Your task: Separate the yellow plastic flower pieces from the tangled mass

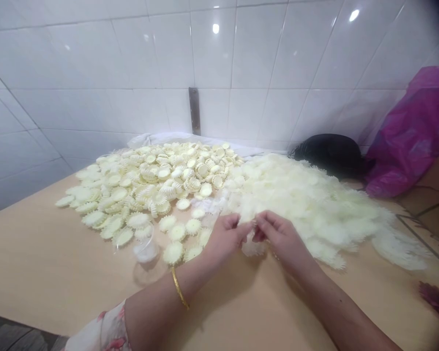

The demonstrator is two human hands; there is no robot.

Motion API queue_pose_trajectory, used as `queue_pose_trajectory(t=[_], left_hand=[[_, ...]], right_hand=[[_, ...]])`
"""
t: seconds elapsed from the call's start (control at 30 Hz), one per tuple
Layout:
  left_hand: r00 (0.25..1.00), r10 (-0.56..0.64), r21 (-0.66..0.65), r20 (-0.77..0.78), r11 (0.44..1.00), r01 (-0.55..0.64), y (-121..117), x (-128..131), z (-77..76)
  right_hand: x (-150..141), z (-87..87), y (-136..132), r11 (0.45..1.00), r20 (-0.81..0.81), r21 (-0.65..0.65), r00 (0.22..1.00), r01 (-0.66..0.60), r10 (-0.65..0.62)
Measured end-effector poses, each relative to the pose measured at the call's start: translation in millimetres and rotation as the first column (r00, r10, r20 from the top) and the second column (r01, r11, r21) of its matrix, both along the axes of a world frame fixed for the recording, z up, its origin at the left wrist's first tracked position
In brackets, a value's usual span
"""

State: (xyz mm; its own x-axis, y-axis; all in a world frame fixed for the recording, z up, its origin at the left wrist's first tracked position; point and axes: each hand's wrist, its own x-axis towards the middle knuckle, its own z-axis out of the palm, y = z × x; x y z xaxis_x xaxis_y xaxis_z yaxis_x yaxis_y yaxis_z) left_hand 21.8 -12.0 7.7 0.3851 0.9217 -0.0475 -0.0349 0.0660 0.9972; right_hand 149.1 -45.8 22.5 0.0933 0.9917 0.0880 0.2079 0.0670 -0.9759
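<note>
My left hand (225,238) and my right hand (280,237) meet at the middle of the wooden table (58,273), fingers pinched together on a small cream-white petal piece (253,247) that hangs below them. Left of the hands lies a heap of pale yellow ribbed plastic discs (146,187). To the right spreads a big pile of soft white fabric petals (314,204). A gold bangle (179,288) sits on my left wrist.
A clear plastic cup (146,251) lies near the discs by my left hand. A black bag (331,155) and a magenta plastic bag (411,134) stand at the back right against the white tiled wall (241,63).
</note>
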Motion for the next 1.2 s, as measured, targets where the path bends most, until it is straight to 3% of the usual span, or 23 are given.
queue_pose_trajectory(t=[0.2,0.33,0.5,0.57,0.73,0.83,0.97,1.07,1.2], left_hand=[[0.998,0.023,-0.054,0.066,0.998,-0.02,3,-2,-2.2],[0.993,0.045,-0.132,0.105,0.991,-0.031,2,-2,-2.8],[0.99,-0.002,-0.212,0.14,0.977,0.033,2,0,-4.3],[0.987,-0.035,-0.216,0.159,0.974,0.069,2,1,-5.6],[0.973,-0.017,-0.303,0.229,0.949,0.088,5,2,-10.1],[0.965,-0.028,-0.271,0.259,0.957,0.1,7,1,-11.2],[0.956,-0.017,-0.217,0.294,0.972,0.085,7,-2,-8.0],[0.962,-0.044,-0.183,0.27,0.978,0.096,7,-4,-6.1],[0.963,-0.077,-0.162,0.259,0.979,0.122,8,-5,-8.0]], right_hand=[[3,-7.2,4,0.998,-0.198,-0.039,0.979,-0.047,0.039],[4,-5.3,3,0.999,-0.152,0.013,0.987,-0.049,0.05],[-3,1.7,-2,0.955,-0.257,0.062,0.92,-0.29,0.296],[-3,0.8,-2,0.939,-0.31,0.07,0.888,-0.336,0.341],[4,-9.6,4,0.979,-0.412,-0.018,0.894,-0.203,0.178],[8,-12.9,7,0.99,-0.454,-0.047,0.886,-0.131,0.096],[8,-10.3,7,0.999,-0.357,-0.019,0.933,-0.047,0.037],[8,-8.3,7,0.999,-0.28,-0.011,0.959,-0.037,0.032],[10,-9.8,9,0.994,-0.422,-0.1,0.907,-0.047,0.0]])
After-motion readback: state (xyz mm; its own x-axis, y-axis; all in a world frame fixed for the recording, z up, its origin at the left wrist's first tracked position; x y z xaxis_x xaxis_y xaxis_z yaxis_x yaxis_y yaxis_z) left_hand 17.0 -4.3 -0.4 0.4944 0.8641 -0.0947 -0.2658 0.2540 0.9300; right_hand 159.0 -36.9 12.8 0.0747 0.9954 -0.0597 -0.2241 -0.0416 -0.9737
